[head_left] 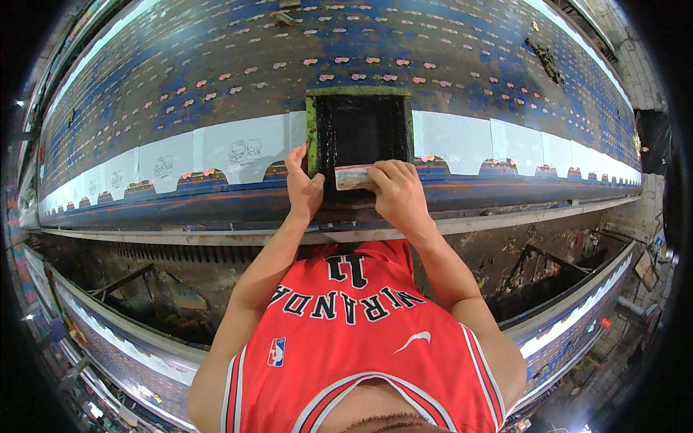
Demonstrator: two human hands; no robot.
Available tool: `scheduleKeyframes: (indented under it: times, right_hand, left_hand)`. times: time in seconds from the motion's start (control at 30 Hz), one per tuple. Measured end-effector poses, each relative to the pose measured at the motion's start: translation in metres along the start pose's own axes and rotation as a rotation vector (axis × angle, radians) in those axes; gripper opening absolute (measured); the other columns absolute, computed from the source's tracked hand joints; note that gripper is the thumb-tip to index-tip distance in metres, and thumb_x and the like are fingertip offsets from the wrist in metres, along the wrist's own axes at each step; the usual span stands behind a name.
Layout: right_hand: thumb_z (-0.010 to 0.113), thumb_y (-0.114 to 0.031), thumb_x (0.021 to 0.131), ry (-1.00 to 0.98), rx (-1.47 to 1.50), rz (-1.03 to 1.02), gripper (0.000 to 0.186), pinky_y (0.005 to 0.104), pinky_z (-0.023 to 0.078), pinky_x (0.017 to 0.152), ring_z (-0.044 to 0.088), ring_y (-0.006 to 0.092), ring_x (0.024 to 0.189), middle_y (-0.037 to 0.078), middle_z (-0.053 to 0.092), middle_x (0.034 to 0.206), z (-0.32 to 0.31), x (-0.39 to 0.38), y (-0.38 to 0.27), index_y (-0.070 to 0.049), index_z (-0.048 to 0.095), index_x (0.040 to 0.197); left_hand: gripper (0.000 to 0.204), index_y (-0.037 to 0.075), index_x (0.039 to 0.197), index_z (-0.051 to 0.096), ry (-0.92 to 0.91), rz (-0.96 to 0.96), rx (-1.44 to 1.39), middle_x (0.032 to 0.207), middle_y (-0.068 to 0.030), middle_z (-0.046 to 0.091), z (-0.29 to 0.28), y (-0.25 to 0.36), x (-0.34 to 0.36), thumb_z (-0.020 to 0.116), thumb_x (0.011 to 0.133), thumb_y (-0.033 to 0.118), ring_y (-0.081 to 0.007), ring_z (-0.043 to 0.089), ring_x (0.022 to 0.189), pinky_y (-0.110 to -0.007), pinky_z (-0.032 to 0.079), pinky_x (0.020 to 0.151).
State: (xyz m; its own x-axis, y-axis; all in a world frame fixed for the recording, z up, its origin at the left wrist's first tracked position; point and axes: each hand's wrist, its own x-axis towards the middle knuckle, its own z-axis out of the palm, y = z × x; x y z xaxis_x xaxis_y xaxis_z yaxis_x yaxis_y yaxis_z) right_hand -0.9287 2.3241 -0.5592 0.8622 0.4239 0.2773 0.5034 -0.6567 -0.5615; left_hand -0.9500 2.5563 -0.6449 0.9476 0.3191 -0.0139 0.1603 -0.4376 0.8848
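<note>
A printing screen point(312, 121) with a green-edged frame and a black, wet-looking inside lies on the long table, over the row of light blue fabric pieces point(177, 159). My left hand point(303, 186) holds the frame by its near left side, fingers along the outside and thumb toward the near corner. In my right hand point(398, 193) is a squeegee point(352, 177) with a pale, stained wooden grip, held crosswise at the near end of the screen. The squeegee's lower edge is hidden. Fabric pieces to the left of the screen carry dark line drawings; those on the right look plain.
The long table's dark blue surface point(238, 50) bears many rows of small printed marks. A dark clump point(545, 60) lies at the far right. A metal rail point(498, 220) runs along the near edge. Behind me stands another table point(144, 372) with pale fabric.
</note>
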Motion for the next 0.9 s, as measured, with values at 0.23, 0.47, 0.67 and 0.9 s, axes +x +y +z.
scheduleKeyframes:
  times: [0.23, 0.47, 0.67, 0.9]
  right_hand:
    - [0.078, -0.004, 0.079, -0.015, -0.019, 0.004, 0.024, 0.0474, 0.052, 0.092, 0.069, 0.0325, 0.103, 0.009, 0.072, 0.107, 0.011, -0.007, 0.005, -0.005, 0.071, 0.102]
    - [0.076, -0.008, 0.083, -0.085, -0.034, -0.016, 0.01, 0.0506, 0.051, 0.086, 0.068, 0.0361, 0.097, 0.013, 0.071, 0.097, 0.002, 0.058, 0.034, -0.006, 0.071, 0.091]
    - [0.074, -0.001, 0.082, 0.057, -0.032, 0.036, 0.019, 0.0508, 0.051, 0.09, 0.067, 0.0388, 0.103, 0.014, 0.072, 0.104, 0.034, 0.086, 0.055, -0.005, 0.071, 0.1]
    - [0.067, -0.003, 0.079, -0.005, -0.082, -0.017, 0.028, 0.0467, 0.05, 0.097, 0.068, 0.0312, 0.109, 0.011, 0.072, 0.113, 0.017, -0.025, -0.003, -0.003, 0.069, 0.107]
  left_hand:
    - [0.073, -0.008, 0.147, 0.04, -0.013, 0.071, -0.15, 0.154, -0.0311, 0.051, 0.0, -0.015, -0.002, 0.065, 0.083, 0.015, -0.0427, 0.049, 0.148, -0.045, 0.032, 0.128]
    - [0.074, -0.005, 0.147, 0.038, -0.043, -0.028, -0.146, 0.153, -0.0281, 0.054, -0.003, -0.004, -0.002, 0.067, 0.079, -0.01, -0.0361, 0.052, 0.146, -0.042, 0.034, 0.125]
    - [0.072, -0.005, 0.147, 0.038, -0.03, 0.008, -0.096, 0.156, -0.0277, 0.051, -0.002, -0.002, -0.003, 0.065, 0.08, -0.012, -0.0365, 0.051, 0.145, -0.043, 0.034, 0.126]
    - [0.072, -0.006, 0.147, 0.042, 0.011, 0.003, -0.132, 0.152, -0.0264, 0.055, 0.0, -0.009, -0.003, 0.064, 0.078, -0.005, -0.0368, 0.051, 0.146, -0.043, 0.034, 0.126]
